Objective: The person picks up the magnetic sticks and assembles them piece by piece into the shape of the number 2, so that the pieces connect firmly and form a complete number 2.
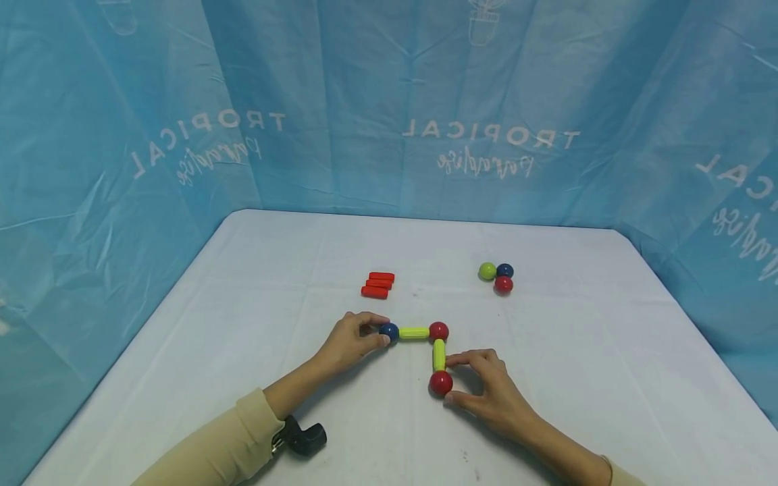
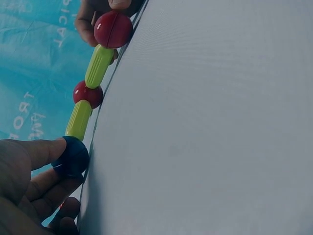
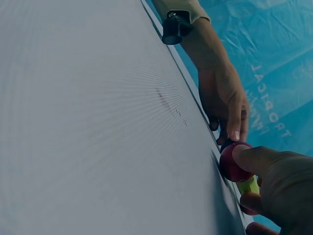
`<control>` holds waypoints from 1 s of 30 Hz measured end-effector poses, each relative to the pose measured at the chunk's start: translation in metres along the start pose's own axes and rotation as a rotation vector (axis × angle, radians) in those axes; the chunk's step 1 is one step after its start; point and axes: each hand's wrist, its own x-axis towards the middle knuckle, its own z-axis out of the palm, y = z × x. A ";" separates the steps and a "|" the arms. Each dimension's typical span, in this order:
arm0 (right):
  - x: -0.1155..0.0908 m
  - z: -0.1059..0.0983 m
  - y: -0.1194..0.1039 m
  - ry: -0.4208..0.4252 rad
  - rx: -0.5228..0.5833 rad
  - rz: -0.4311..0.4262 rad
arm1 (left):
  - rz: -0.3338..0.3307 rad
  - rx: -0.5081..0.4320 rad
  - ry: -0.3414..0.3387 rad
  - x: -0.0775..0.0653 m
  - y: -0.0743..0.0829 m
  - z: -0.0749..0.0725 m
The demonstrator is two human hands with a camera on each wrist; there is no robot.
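An L-shaped chain of balls and lime-yellow rods lies on the white table. My left hand (image 1: 349, 343) pinches the dark blue ball (image 2: 71, 157) at its left end between thumb and fingers. One yellow rod (image 1: 415, 333) runs from there to the red corner ball (image 1: 439, 331). A second yellow rod (image 1: 439, 355) leads toward me to another red ball (image 1: 441, 383). My right hand (image 1: 491, 395) holds that near red ball, its thumb against the ball and its fingertips by the rod. In the right wrist view the thumb covers part of this ball.
Three red rods (image 1: 378, 285) lie side by side beyond my left hand. Farther right, a green ball (image 1: 487, 271), a blue ball (image 1: 505, 271) and a red ball (image 1: 503, 285) sit clustered. A black wrist device (image 1: 304, 437) is at my left sleeve. Blue sheeting (image 1: 365, 101) hangs behind the table.
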 end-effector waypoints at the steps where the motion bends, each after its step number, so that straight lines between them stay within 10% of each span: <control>1: 0.000 0.000 0.000 -0.004 0.001 0.010 | 0.000 0.000 0.000 0.000 0.000 0.000; 30: 0.023 -0.014 0.008 -0.019 -0.037 -0.138 | 0.035 0.017 0.041 0.021 0.009 0.012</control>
